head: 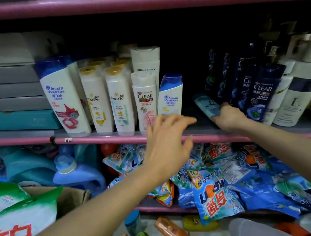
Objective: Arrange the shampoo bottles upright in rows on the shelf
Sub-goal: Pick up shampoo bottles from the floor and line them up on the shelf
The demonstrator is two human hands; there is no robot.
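On the pink-edged shelf (101,136) white shampoo bottles stand upright: a large Head & Shoulders (63,98), two Pantene rows (97,99), a white Clear (145,99) and a small Head & Shoulders (171,96). Dark blue Clear bottles (260,92) stand at the right. A light-blue bottle (206,104) lies tilted on the shelf, and my right hand (229,117) is closed on its lower end. My left hand (167,138) hovers open just in front of the small Head & Shoulders, holding nothing.
Flat boxes (6,102) are stacked at the shelf's left. White pump bottles (293,91) stand far right. Below, detergent bags (218,184) and a blue jug (76,171) fill the lower shelf. Small bottles (171,232) lie on the floor.
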